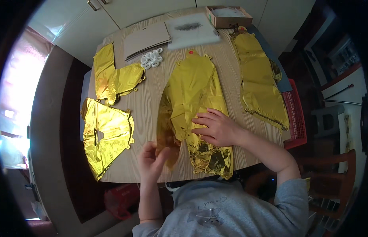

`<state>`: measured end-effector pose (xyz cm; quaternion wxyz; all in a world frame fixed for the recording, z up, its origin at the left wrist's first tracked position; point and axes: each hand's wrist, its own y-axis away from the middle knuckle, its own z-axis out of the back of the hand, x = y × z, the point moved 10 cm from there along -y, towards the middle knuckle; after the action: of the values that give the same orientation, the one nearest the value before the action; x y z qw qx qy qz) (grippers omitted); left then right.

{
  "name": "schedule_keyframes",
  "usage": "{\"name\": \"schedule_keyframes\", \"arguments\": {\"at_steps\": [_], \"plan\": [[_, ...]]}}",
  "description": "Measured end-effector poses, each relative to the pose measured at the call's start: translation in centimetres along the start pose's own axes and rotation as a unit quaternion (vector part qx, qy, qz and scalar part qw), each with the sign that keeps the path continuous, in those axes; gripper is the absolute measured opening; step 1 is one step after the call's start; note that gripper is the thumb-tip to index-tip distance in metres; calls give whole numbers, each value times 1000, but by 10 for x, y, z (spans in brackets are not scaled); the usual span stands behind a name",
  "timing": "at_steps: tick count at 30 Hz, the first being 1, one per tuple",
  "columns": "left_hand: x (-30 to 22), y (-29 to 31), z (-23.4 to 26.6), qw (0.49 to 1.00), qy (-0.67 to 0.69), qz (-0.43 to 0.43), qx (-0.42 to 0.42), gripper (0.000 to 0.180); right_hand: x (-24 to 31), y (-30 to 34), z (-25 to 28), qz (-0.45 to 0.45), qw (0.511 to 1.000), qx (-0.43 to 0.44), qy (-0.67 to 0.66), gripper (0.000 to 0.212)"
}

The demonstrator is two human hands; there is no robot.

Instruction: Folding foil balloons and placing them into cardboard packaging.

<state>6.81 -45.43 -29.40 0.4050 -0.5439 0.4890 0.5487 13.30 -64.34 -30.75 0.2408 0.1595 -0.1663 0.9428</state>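
A flat gold foil balloon [192, 85] lies lengthwise before me on the wood-grain table, its tab with a red dot at the far end. At its lower left, the fingers and thumb of my left hand [152, 160] close on a loose flap of the foil, which looks slightly raised. My right hand [219, 128] rests on the balloon's lower right part, palm down with fingers spread. Crumpled, shiny foil shows below that hand, by the near table edge.
Several other flat gold balloons lie around: an angled one [109, 77] and a fan-shaped one [109, 136] at left, a stack [261, 75] at right. Further back are white rings [151, 58], cardboard sheets [146, 39], a translucent bag [194, 29] and a cardboard box [229, 20]. A red basket [296, 118] stands right.
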Motion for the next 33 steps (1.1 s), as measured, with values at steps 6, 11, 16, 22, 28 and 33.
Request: {"name": "schedule_keyframes", "arguments": {"at_steps": [6,11,16,22,28,33], "plan": [[-40,-1,-91,895,-380,-224,63,14,0,-2,-1,-2,1000,19,7,32],[-19,-1,-119,858,-434,-244,122,14,-1,0,-2,-7,999,30,29,36],[-29,-1,-73,910,-331,-245,48,14,-3,-17,14,-12,1000,-3,11,40],[-23,0,-54,941,-245,-232,27,21,-35,-56,-6,7,996,32,80,44],[-12,4,-60,973,-147,-171,53,13,-39,-59,-21,18,991,63,115,48],[-28,12,-100,925,-277,-232,120,15,-34,-63,-17,18,989,82,120,47]]}}
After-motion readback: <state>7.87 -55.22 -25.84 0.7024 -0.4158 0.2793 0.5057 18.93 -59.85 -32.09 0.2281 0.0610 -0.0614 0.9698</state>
